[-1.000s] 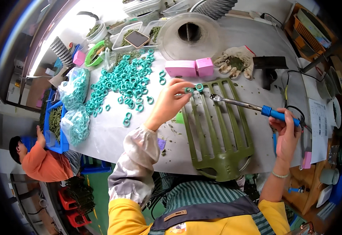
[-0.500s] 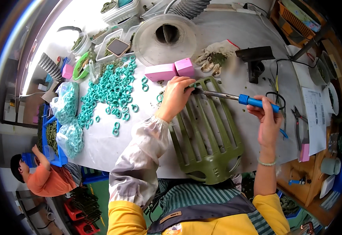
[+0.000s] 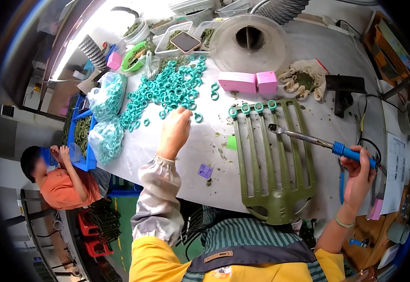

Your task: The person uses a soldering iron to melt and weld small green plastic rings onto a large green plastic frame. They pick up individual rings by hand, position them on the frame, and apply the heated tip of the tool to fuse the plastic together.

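Observation:
In my right hand (image 3: 358, 176) is a soldering iron (image 3: 339, 149) with a blue handle, its dark, wide tip hovering over the bars near the far end of an olive-green slotted plastic part (image 3: 280, 202). Teal rings (image 3: 259, 107) sit on the far ends of several of its bars. My left hand (image 3: 175, 134) reaches to the near edge of a heap of loose teal rings (image 3: 167, 89), fingertips pinched together; what they hold, if anything, is hidden. Single rings lie close by, one teal ring (image 3: 198, 117) just right of the fingertips.
Pink blocks (image 3: 238, 82), a stained glove (image 3: 303, 77) and a round clear extraction hood (image 3: 223, 44) stand beyond the green part. Bags of teal rings (image 3: 107, 96) lie left. Pliers, cables and a printed sheet (image 3: 394, 169) are at right. Another person in orange (image 3: 68, 188) works at far left.
My left hand has left the far end of the green part and moved left to the ring heap. The iron's tip has come away from the bar ends. The whole view has shifted.

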A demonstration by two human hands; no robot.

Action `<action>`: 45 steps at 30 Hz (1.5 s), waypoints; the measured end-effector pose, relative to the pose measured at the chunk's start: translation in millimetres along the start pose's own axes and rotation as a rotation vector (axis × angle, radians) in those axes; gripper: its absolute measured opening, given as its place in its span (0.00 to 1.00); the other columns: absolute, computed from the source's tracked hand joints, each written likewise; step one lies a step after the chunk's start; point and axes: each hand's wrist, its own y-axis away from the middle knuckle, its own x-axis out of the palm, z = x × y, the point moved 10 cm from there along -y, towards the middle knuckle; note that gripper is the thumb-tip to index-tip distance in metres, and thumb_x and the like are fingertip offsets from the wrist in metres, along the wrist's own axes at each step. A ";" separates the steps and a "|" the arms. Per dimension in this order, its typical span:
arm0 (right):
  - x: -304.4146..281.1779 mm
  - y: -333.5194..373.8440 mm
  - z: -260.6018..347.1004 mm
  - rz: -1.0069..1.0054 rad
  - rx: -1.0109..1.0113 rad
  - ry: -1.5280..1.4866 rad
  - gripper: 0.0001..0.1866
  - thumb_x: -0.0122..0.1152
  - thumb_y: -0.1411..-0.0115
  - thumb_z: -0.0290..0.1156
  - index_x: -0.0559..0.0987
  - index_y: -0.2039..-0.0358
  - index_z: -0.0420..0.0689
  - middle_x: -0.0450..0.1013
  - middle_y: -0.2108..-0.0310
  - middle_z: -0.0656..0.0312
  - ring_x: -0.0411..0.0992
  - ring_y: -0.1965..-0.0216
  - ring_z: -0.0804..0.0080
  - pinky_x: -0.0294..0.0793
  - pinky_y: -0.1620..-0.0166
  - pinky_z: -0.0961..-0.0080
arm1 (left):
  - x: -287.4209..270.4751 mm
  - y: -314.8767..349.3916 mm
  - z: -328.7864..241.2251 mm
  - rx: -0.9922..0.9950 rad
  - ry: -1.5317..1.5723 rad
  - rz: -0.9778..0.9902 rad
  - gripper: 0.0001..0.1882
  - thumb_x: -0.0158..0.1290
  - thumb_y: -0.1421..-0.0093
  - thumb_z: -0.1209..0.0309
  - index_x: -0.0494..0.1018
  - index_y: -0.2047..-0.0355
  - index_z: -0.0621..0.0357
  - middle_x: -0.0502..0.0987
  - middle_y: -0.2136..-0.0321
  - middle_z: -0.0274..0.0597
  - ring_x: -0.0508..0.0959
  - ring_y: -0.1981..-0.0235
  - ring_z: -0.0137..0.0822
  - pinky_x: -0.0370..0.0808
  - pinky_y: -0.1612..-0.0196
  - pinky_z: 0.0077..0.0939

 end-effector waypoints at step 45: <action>-9.6 -22.4 -9.0 -0.051 -0.054 -0.008 0.15 0.55 0.34 0.36 0.80 0.63 0.34 0.78 0.70 0.57 0.80 0.70 0.70 0.81 0.63 0.75 | 65.2 -110.6 -204.0 0.266 0.556 -0.046 0.15 0.61 0.47 0.75 0.79 0.57 0.58 0.80 0.58 0.47 0.76 0.54 0.49 0.73 0.51 0.38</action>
